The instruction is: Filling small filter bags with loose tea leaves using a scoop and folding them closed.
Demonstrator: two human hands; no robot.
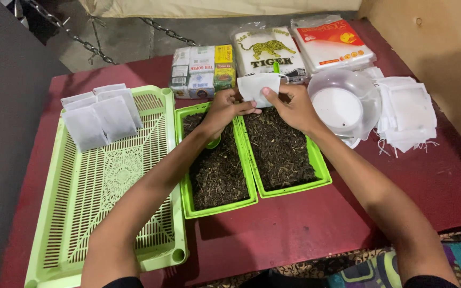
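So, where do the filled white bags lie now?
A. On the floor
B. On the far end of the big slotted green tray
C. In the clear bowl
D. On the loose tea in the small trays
B: the filled bags lie in a small group at the far end of the slotted tray, left of both hands, while the bowl holds none of them.

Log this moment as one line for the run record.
left hand: holds white paper pouch | right hand: holds same pouch | below: two green trays of loose tea | filled pouches on slatted tray
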